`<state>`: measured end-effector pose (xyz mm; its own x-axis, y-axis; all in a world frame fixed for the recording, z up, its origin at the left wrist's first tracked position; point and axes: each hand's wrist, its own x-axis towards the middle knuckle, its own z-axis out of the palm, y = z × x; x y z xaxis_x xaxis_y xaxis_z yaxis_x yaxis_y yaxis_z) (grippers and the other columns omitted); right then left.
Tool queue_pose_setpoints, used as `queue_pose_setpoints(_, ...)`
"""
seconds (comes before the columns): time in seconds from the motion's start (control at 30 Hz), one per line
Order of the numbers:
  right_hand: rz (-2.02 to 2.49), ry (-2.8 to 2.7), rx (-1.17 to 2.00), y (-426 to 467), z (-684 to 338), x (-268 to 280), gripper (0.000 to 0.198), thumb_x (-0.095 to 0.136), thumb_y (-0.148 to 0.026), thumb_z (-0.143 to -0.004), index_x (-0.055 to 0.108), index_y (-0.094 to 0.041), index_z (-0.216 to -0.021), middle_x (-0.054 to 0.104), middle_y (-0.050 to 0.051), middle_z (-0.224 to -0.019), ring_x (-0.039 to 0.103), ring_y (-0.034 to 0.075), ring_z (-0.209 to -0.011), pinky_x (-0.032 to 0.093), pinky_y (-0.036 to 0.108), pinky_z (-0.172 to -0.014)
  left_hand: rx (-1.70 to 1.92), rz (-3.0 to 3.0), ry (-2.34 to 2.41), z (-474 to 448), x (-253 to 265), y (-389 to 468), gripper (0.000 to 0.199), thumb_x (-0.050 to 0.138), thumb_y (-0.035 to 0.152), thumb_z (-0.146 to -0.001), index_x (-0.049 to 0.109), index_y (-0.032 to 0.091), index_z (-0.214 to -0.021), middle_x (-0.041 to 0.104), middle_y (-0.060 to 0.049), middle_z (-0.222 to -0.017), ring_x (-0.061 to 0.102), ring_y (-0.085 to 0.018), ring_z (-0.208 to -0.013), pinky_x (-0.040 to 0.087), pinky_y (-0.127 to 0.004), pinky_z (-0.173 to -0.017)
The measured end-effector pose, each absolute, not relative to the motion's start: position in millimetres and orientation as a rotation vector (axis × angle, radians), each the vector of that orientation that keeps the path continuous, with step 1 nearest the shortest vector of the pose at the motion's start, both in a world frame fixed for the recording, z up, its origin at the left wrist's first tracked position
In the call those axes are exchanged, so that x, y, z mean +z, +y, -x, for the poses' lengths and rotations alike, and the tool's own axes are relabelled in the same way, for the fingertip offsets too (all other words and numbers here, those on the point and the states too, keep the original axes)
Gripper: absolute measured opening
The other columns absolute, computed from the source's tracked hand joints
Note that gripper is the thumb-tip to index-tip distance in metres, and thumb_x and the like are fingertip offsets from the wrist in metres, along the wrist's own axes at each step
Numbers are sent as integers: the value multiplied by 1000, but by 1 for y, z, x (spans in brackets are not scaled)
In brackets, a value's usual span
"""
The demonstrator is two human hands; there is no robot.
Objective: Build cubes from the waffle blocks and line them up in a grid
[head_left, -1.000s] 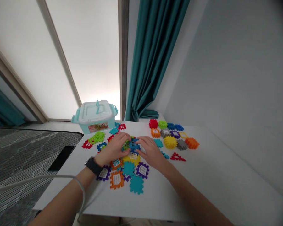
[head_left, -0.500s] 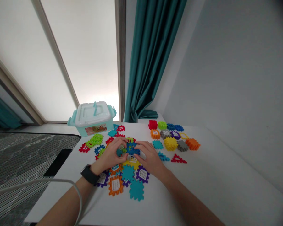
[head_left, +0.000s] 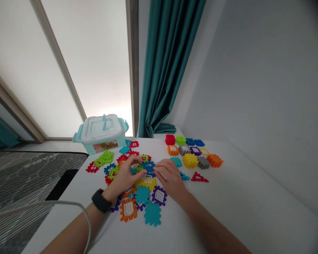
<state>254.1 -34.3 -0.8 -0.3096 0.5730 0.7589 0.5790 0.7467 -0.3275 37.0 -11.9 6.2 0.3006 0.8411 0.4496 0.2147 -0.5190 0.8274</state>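
Observation:
Blue toothed building pieces [head_left: 148,167] lie in the middle of the loose pile, between my two hands. My left hand [head_left: 127,174], a dark watch on its wrist, curves over the pile from the left. Its thumb and fingers are apart, close to the left edge of the blue pieces. My right hand [head_left: 171,178] has its thumb and fingertips drawn together at the right edge of the blue pieces. Just below are a yellow piece with a white window [head_left: 148,181], a turquoise square [head_left: 142,194] and a purple window piece [head_left: 159,195].
Sorted stacks stand at the back right, among them yellow pieces [head_left: 190,161] and orange pieces [head_left: 215,160]. A red triangle [head_left: 199,177] lies before them. A lidded teal box [head_left: 103,134] stands at the back left. A pale cable [head_left: 69,202] crosses my left forearm.
My right hand's thumb and fingers have come closer together at the blue pieces. My left thumb and fingers stay apart. The whole view has shifted slightly.

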Motion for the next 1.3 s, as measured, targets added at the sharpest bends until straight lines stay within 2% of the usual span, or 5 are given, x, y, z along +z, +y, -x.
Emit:
queue_pose_setpoints(0.17,1005,-1752,175,-33,-252,-1,14,57,-29,-97,68,-24,-91,71,6,-89,65,23,-89,53,41,-83,1260,-2001,936,-39,5,-15,29,67,27,-89,55,23,-115,65,-7,-114,64,-23,-111,52,-44,-100)
queue_pose_setpoints(0.4,1106,-1341,901,-34,-242,1,29,67,-49,-86,68,-21,-80,69,2,-75,63,20,-72,53,31,-65,1323,-2405,1063,-40,2,-18,47,74,31,-85,53,25,-127,58,-11,-125,57,-29,-119,51,-49,-101)
queue_pose_setpoints(0.57,1092,-1255,1026,-40,-234,2,32,70,-50,-84,64,-20,-76,66,0,-71,60,17,-68,52,29,-61,1344,-2532,1124,-35,2,-14,45,72,39,-87,56,25,-127,58,-12,-122,57,-30,-115,51,-50,-98)
queue_pose_setpoints(0.87,961,-1785,335,-40,-247,1,21,59,-25,-93,62,-24,-114,68,9,-115,64,24,-110,53,42,-97,1281,-2513,989,-24,4,-7,46,72,39,-88,56,28,-130,50,-13,-130,52,-30,-122,49,-51,-102)
queue_pose_setpoints(1.3,870,-1990,88,-34,-257,-1,23,56,-21,-96,64,-26,-117,70,9,-120,65,23,-113,54,45,-98,1197,-2428,985,-19,0,-2,49,77,37,-84,60,30,-129,50,-11,-131,54,-30,-122,49,-53,-104)
